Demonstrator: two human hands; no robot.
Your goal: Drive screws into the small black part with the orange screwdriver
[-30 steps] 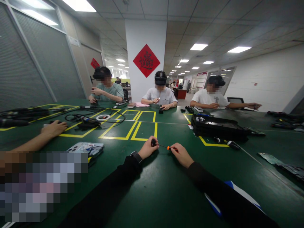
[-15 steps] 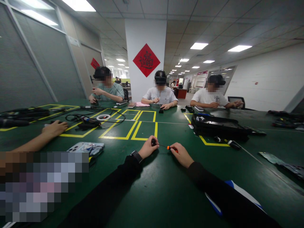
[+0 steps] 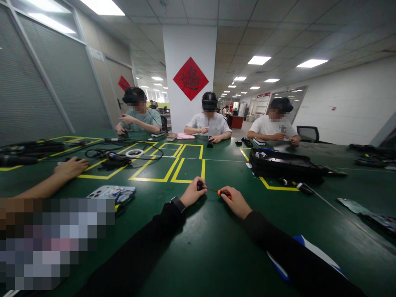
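My right hand is closed round the orange and black handle of a screwdriver. Its thin shaft points left and reaches a small black part, which my left hand pinches between thumb and fingers. The shaft's tip meets that part, though whether it sits in a screw is too small to see. Both hands are just above the green table, near its middle. The fingers of my left hand partly cover the black part, so its exact kind cannot be made out.
A black tray stands to the right, with a cable and black-yellow connector before it. A bag of parts lies left, near a co-worker's hand. Black cables spread behind. A blue-white object lies under my right forearm.
My hands stay almost in place; the fingers of my right hand have shifted slightly on the screwdriver handle, showing more of it. The co-worker at far right has drawn a hand inward.
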